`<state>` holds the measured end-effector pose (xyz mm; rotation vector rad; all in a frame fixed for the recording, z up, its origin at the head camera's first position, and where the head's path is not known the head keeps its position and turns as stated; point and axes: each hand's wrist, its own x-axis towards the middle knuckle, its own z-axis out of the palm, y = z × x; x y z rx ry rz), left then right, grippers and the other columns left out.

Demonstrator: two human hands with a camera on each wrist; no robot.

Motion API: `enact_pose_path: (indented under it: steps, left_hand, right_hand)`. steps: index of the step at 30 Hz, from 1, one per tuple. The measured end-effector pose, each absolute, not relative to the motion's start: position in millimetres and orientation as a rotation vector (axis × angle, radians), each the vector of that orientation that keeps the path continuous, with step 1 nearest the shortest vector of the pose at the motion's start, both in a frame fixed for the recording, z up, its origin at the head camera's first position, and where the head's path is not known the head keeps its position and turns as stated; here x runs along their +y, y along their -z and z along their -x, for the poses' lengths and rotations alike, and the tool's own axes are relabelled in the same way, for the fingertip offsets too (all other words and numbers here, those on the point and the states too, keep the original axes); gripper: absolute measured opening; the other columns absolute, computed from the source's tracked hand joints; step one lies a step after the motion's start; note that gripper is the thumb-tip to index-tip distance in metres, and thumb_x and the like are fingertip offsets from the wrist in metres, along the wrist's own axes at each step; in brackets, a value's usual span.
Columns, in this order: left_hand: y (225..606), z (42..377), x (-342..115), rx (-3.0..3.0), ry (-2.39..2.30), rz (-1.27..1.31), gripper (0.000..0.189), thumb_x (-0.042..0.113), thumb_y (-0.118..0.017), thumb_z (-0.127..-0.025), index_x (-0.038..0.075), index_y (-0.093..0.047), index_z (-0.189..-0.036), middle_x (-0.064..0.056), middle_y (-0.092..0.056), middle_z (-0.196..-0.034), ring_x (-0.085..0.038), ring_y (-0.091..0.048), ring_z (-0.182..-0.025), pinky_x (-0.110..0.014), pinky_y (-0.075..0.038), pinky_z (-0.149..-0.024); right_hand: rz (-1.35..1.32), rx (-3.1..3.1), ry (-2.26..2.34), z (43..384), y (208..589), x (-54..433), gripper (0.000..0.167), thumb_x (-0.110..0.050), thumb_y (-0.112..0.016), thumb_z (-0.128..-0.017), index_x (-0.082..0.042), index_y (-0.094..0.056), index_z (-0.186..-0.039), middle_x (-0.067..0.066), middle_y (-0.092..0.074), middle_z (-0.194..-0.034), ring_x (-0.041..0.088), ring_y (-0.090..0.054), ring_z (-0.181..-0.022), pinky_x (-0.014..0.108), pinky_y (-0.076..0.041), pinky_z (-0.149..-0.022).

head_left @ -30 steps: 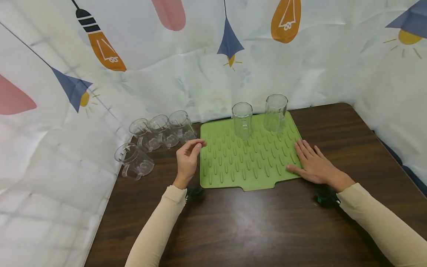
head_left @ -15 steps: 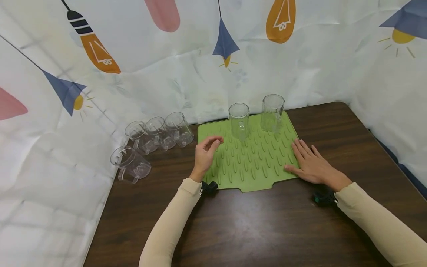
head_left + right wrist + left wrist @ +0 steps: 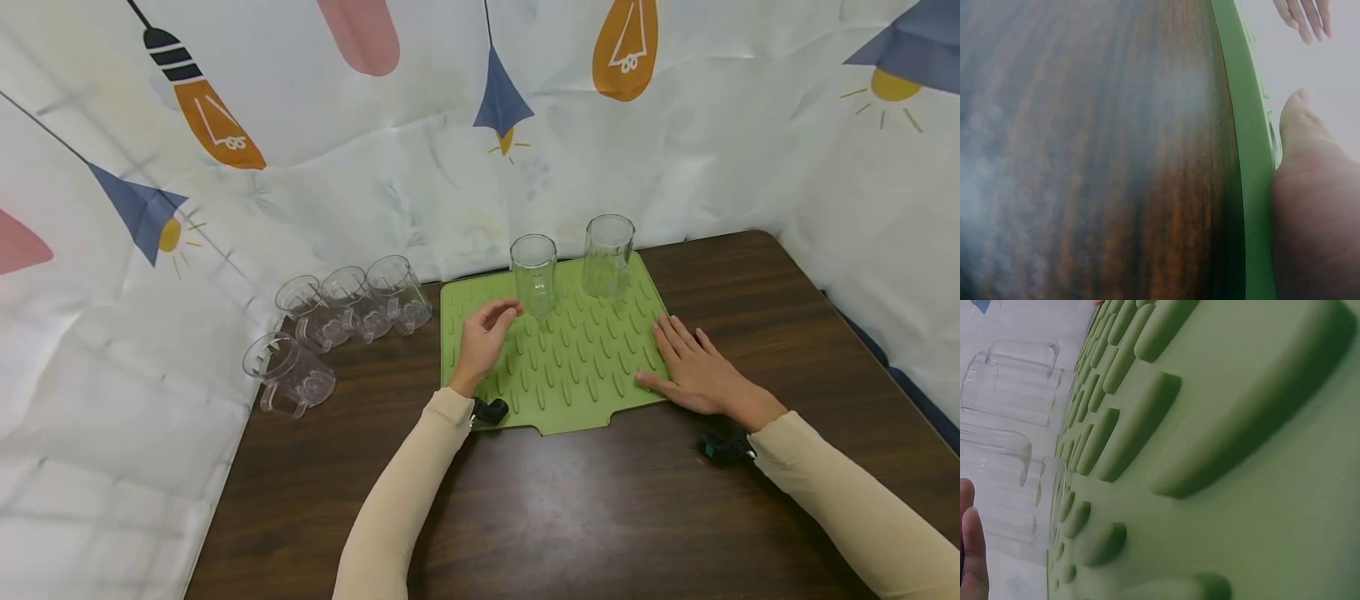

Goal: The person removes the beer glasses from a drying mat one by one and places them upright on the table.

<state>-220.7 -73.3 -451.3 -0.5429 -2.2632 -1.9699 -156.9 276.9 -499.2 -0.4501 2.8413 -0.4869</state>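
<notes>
Mug (image 3: 534, 279) near the left hand (image 3: 482, 340) could be toppled if bumped by its curved, empty fingers — the right hand (image 3: 693, 375) was laid straight-fingered.

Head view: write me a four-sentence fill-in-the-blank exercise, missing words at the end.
1. The mat is ____ in colour.
2. On it are ____ clear mugs.
3. The other mugs, on the table beside the mat, number ____.
4. The hand spread flat at the mat's edge is the person's ____ one.

Missing words: green; two; four; right.
</notes>
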Motion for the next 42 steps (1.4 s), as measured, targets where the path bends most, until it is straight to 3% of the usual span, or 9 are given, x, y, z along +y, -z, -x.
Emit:
enact_pose_path:
  steps: [4, 12, 17, 19, 22, 28, 34, 37, 42]
  left_hand:
    - [450, 222, -68, -2.265, 1.967, 0.542, 0.028, 0.006, -0.057, -0.105, -0.011, -0.065, -0.126, -0.032, -0.069, -0.123, -0.030, -0.071, -0.116, -0.042, -0.055, -0.111]
    - [475, 243, -57, -2.249, 1.991, 0.518, 0.031, 0.006, -0.057, -0.105, -0.011, -0.063, -0.130, -0.032, -0.068, -0.127, -0.044, -0.066, -0.122, -0.042, -0.053, -0.113]
    - [478, 248, -53, -2.200, 2.051, 0.510, 0.029, 0.008, -0.059, -0.105, -0.005, -0.066, -0.129, -0.030, -0.069, -0.127, -0.041, -0.066, -0.123, -0.037, -0.055, -0.111]
    - [479, 250, -52, -2.179, 2.086, 0.511, 0.029, 0.008, -0.059, -0.104, -0.004, -0.067, -0.129, -0.030, -0.069, -0.127, -0.030, -0.070, -0.119, -0.037, -0.055, -0.110]
    - [481, 252, -51, -2.153, 2.133, 0.528, 0.030, 0.006, -0.057, -0.104, -0.005, -0.065, -0.130, -0.032, -0.067, -0.128, -0.026, -0.070, -0.118, -0.036, -0.055, -0.111]
    - [480, 252, -47, -2.138, 2.157, 0.581, 0.031, 0.004, -0.058, -0.103, -0.009, -0.063, -0.131, -0.036, -0.063, -0.130, -0.041, -0.064, -0.123, -0.035, -0.054, -0.112]
    - [482, 252, -43, -2.153, 2.165, 0.596, 0.030, 0.004, -0.058, -0.104, -0.007, -0.065, -0.130, -0.032, -0.066, -0.130, -0.006, -0.069, -0.112, -0.034, -0.054, -0.111]
    - [483, 252, -42, -2.143, 2.169, 0.610, 0.029, 0.004, -0.057, -0.104, -0.007, -0.065, -0.130, -0.033, -0.066, -0.129, 0.002, -0.067, -0.108, -0.035, -0.054, -0.111]
    - [484, 253, -39, -2.131, 2.174, 0.626, 0.028, 0.002, -0.057, -0.103, -0.009, -0.065, -0.128, -0.035, -0.066, -0.127, -0.018, -0.072, -0.114, -0.035, -0.054, -0.111]
  right_hand:
    - [0.444, 2.840, 0.487, 157, 500, 277, 0.098, -0.065, -0.043, -0.104, -0.002, -0.002, -0.166, 0.022, 0.005, -0.174, 0.045, 0.003, -0.162, 0.072, 0.000, -0.127]
    - [0.434, 2.833, 0.486, 157, 500, 278, 0.099, -0.067, -0.042, -0.103, -0.003, -0.001, -0.166, 0.021, 0.006, -0.175, 0.044, 0.004, -0.162, 0.071, 0.000, -0.127]
    - [0.438, 2.841, 0.480, 157, 501, 278, 0.098, -0.067, -0.042, -0.103, -0.003, -0.001, -0.166, 0.021, 0.007, -0.175, 0.044, 0.003, -0.162, 0.071, 0.000, -0.127]
    - [0.439, 2.842, 0.480, 158, 502, 278, 0.098, -0.067, -0.042, -0.104, -0.003, -0.001, -0.166, 0.021, 0.007, -0.175, 0.044, 0.003, -0.162, 0.071, 0.000, -0.127]
    - [0.439, 2.842, 0.484, 158, 502, 278, 0.099, -0.067, -0.042, -0.103, -0.002, -0.001, -0.166, 0.021, 0.007, -0.175, 0.044, 0.003, -0.162, 0.071, 0.000, -0.127]
    - [0.438, 2.843, 0.490, 157, 502, 277, 0.098, -0.066, -0.042, -0.104, -0.002, -0.002, -0.166, 0.021, 0.006, -0.175, 0.044, 0.004, -0.162, 0.071, -0.001, -0.127]
    - [0.439, 2.842, 0.491, 157, 504, 277, 0.098, -0.067, -0.042, -0.104, -0.002, -0.002, -0.166, 0.021, 0.006, -0.175, 0.044, 0.004, -0.162, 0.071, -0.001, -0.127]
    - [0.438, 2.846, 0.485, 158, 504, 278, 0.098, -0.066, -0.042, -0.104, -0.002, -0.002, -0.166, 0.021, 0.007, -0.175, 0.044, 0.003, -0.163, 0.071, -0.001, -0.127]
    - [0.436, 2.847, 0.493, 158, 505, 278, 0.098, -0.066, -0.043, -0.104, -0.003, -0.002, -0.166, 0.020, 0.007, -0.175, 0.044, 0.003, -0.163, 0.071, -0.001, -0.127]
